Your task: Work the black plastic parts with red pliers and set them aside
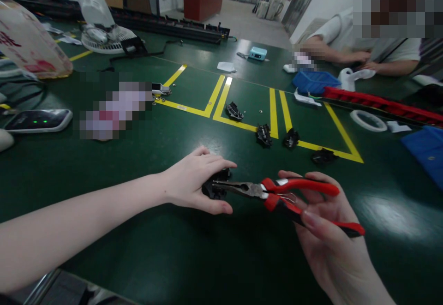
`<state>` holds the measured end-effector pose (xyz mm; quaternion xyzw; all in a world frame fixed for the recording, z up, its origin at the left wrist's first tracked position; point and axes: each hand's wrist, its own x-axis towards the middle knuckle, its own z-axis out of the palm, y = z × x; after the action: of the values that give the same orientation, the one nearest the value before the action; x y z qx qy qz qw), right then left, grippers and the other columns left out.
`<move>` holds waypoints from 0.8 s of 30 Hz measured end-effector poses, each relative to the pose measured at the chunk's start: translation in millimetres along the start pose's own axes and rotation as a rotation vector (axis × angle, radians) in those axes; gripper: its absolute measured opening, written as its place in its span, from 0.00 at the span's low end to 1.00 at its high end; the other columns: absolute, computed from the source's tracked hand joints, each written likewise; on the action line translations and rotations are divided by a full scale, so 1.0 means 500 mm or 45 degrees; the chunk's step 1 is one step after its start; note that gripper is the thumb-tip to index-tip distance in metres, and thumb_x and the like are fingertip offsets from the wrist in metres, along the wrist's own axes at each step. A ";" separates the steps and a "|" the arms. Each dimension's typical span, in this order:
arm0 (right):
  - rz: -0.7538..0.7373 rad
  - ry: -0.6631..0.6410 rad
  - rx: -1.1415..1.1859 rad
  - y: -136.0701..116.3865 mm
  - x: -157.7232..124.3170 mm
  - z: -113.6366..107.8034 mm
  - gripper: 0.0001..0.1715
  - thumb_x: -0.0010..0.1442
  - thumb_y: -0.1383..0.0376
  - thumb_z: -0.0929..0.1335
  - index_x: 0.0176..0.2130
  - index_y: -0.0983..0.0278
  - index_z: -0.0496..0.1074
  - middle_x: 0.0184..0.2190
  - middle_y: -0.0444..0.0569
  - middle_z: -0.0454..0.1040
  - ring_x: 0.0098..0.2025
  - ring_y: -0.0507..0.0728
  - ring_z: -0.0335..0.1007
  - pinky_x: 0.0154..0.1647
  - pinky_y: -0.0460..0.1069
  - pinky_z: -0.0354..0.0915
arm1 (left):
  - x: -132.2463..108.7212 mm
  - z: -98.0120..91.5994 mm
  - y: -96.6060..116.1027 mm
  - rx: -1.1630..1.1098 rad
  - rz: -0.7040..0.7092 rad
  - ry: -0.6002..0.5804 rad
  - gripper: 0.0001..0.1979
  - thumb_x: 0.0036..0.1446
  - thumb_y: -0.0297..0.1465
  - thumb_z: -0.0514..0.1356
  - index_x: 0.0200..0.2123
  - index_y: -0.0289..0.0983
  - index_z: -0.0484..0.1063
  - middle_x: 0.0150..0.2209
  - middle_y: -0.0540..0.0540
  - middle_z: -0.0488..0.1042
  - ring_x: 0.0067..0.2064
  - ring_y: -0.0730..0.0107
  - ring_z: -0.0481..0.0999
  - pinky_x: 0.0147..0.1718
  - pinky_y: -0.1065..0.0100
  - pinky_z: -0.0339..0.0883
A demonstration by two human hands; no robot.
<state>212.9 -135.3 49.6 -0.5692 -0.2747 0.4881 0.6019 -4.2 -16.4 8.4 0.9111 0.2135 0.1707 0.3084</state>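
Note:
My right hand [328, 226] is wrapped round the red and black handles of long-nose pliers [254, 189]. Their jaws point left and reach a small black plastic part [218, 180], with the tips at or just over it. Between thumb and fingers, my left hand [194, 180] grips that part, hiding much of it. Farther up the table lie similar black parts: one [234, 111] inside a yellow taped box, another [264, 135] across its tape line, a third [291, 138] beside the adjoining box, and one more [323, 156] at the lower tape.
Yellow tape [277, 116] marks boxes on the green table [155, 268]. At left are a phone-like device [38, 121], a large plastic bottle [34, 42] and a white fan [107, 37]. Blue bins [314, 82] and a long red strip [377, 104] lie right, near another person's arms [346, 56].

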 end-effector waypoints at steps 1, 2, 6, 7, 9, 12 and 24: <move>-0.023 -0.015 0.004 0.000 -0.001 -0.001 0.26 0.44 0.64 0.77 0.43 0.51 0.71 0.47 0.42 0.79 0.47 0.61 0.78 0.51 0.60 0.73 | 0.000 0.000 -0.001 -0.013 0.007 -0.010 0.41 0.55 0.60 0.56 0.60 0.35 0.64 0.51 0.41 0.76 0.48 0.55 0.75 0.51 0.57 0.56; -0.048 -0.036 0.009 0.001 0.000 -0.003 0.26 0.44 0.64 0.78 0.43 0.50 0.71 0.46 0.42 0.79 0.47 0.60 0.78 0.50 0.59 0.74 | 0.000 -0.001 -0.001 -0.026 0.012 -0.017 0.40 0.55 0.60 0.56 0.59 0.35 0.64 0.51 0.41 0.76 0.47 0.56 0.75 0.51 0.57 0.56; -0.098 -0.110 -0.007 0.007 0.006 -0.015 0.27 0.43 0.63 0.79 0.43 0.50 0.72 0.46 0.43 0.79 0.45 0.60 0.79 0.47 0.57 0.76 | 0.000 -0.004 0.006 -0.048 0.001 -0.002 0.38 0.55 0.57 0.58 0.59 0.36 0.63 0.48 0.42 0.75 0.46 0.58 0.74 0.51 0.58 0.58; -0.095 -0.111 -0.014 0.008 0.008 -0.018 0.27 0.43 0.62 0.79 0.43 0.50 0.72 0.46 0.43 0.79 0.45 0.60 0.79 0.47 0.57 0.76 | -0.001 -0.005 0.010 -0.044 -0.008 0.019 0.38 0.55 0.56 0.59 0.60 0.36 0.63 0.48 0.42 0.75 0.46 0.58 0.74 0.50 0.59 0.58; -0.075 -0.080 -0.022 0.011 0.011 -0.022 0.26 0.45 0.61 0.79 0.43 0.51 0.72 0.46 0.43 0.79 0.46 0.61 0.79 0.48 0.58 0.76 | -0.002 -0.006 0.016 -0.024 -0.026 0.071 0.39 0.54 0.54 0.62 0.61 0.35 0.61 0.48 0.42 0.74 0.47 0.58 0.73 0.49 0.60 0.59; -0.052 -0.046 -0.017 0.013 0.014 -0.024 0.24 0.46 0.60 0.78 0.43 0.51 0.71 0.47 0.43 0.80 0.48 0.62 0.78 0.50 0.59 0.75 | -0.003 -0.006 0.021 0.011 -0.037 0.126 0.40 0.53 0.51 0.64 0.62 0.35 0.59 0.48 0.42 0.73 0.47 0.57 0.72 0.49 0.61 0.60; -0.117 -0.155 -0.018 0.017 0.010 -0.026 0.25 0.48 0.60 0.78 0.44 0.50 0.71 0.48 0.44 0.79 0.47 0.61 0.79 0.49 0.58 0.75 | -0.002 -0.007 0.009 -0.078 0.002 -0.031 0.40 0.56 0.57 0.58 0.62 0.36 0.60 0.49 0.42 0.74 0.47 0.57 0.73 0.50 0.59 0.61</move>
<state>224.2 -137.4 37.7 -0.5296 -0.3399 0.4918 0.6018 -5.2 -18.5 13.6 0.9034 0.2036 0.1663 0.3387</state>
